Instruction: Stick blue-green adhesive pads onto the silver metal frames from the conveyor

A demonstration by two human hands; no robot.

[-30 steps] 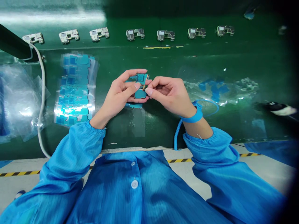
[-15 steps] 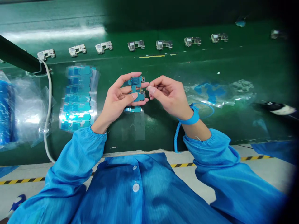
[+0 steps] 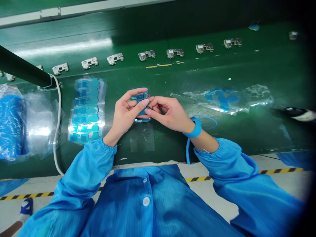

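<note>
A small blue circuit board (image 3: 141,97) lies across the fingers of my left hand (image 3: 125,113), whose thumb presses on its face. My right hand (image 3: 170,113), with a blue strap round the wrist, is closed at the board's right edge, thumb and fingertips touching it. Whether it grips the board or some tiny part there is too small to tell. Below the hands a clear film (image 3: 142,140) lies on the green table. To the left is a sheet of blue cut-out films (image 3: 86,110).
Several metal-covered boards (image 3: 175,53) stand in a row along the back. A dark post (image 3: 22,67) and a pale cable (image 3: 58,125) are at the left, beside bagged blue material (image 3: 11,126). Clear plastic with blue pieces (image 3: 223,98) lies at the right.
My right hand has moved left onto the board's edge. My left thumb has shifted up on the board. The view has tilted slightly, and the row of boards at the back appears shifted.
</note>
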